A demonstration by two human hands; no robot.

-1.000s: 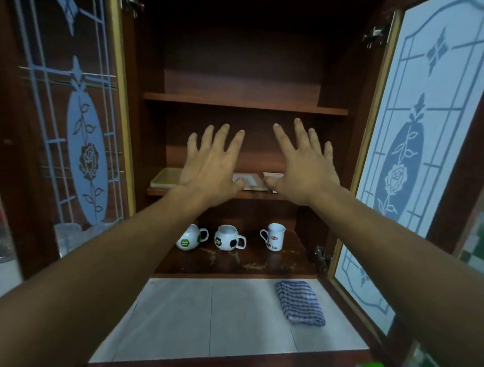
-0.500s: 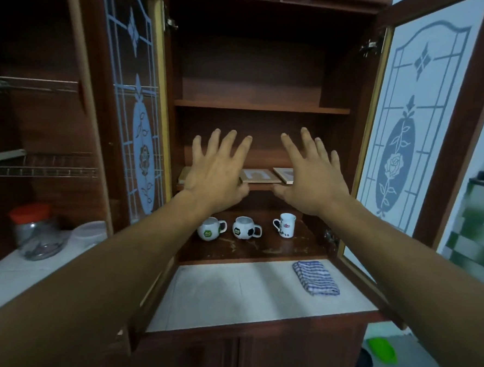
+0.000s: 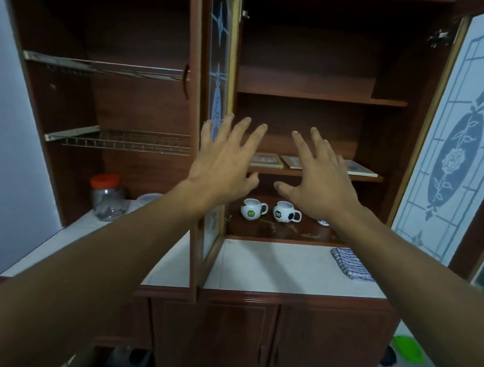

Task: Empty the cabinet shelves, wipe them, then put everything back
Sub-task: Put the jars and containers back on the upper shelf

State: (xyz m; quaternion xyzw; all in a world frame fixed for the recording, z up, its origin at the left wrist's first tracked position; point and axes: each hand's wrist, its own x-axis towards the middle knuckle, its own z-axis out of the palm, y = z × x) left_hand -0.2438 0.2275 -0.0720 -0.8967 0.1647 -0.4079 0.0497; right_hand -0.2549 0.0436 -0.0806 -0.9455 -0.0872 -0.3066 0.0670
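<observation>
Head view: both hands are up in front of the open cabinet [image 3: 319, 97], holding nothing. Left hand [image 3: 222, 165] has its fingers [image 3: 239, 132] spread and straight. Right hand [image 3: 317, 182] likewise, fingers [image 3: 317, 139] splayed in mid-air. Middle shelf [image 3: 315, 174] carries flat picture frames [image 3: 266, 160] side by side. Bottom shelf [image 3: 274, 230] has a green-logo mug [image 3: 250, 209] and a football mug [image 3: 284, 213] just beside it; a third is mostly hidden behind the right wrist. Striped cloth [image 3: 349, 263] lies folded on the white worktop [image 3: 272, 267]. Step looks like the start of emptying, nothing out yet. Next move probably needs a reach in and a fingertip under a frame edge, then a set-down on the worktop
</observation>
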